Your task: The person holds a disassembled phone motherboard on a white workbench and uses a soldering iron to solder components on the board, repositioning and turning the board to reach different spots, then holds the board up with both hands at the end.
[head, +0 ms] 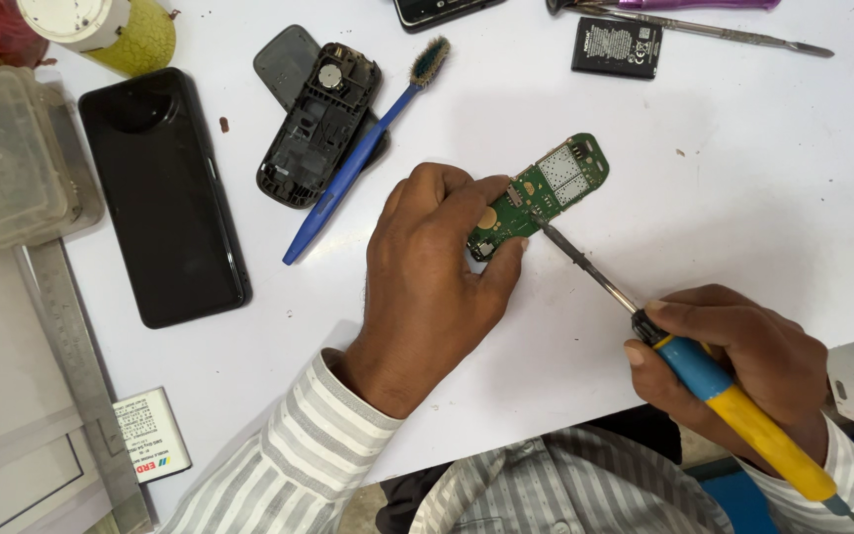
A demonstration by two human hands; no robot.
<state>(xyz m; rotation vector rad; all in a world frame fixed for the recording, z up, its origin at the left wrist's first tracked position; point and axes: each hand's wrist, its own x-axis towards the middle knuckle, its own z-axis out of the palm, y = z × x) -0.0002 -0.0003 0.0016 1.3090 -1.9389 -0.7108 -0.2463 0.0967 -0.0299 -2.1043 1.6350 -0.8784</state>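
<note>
Yellow-and-blue plastic handle of a soldering iron (733,405) sits nearest the camera, clasped in the right hand (743,366), fingers wrapped closed around the blue collar, thumb on top. The metal shaft runs up and left from that hand, tip touching the green circuit board (551,190) near its middle. The left hand (437,277) is palm down on the white counter (743,178), fingers curled narrow around the board's lower left end, thumb on the near edge, fingertips on the far edge, pinning it flat. The board's long axis runs diagonal, lower left to upper right; the free end with the two pale metal shields points away up right. So the left hand is on the board itself, and the right hand is well apart from it, lower right, joined to it only by the iron's shaft, which crosses the board's axis at an angle. Striped grey sleeves on both arms at the bottom edge. Left of the left hand, a blue toothbrush (363,148) lies diagonal, bristles up right, resting across an opened black phone housing (318,124). Farther left is a black smartphone (160,193) face up, then a clear plastic box (7,153) and a steel ruler (71,356). A white battery pack (150,435) is near the lower left. At the far edge lie a black battery (617,46), metal tweezers (733,32), and a yellow-green container (116,30).
</note>
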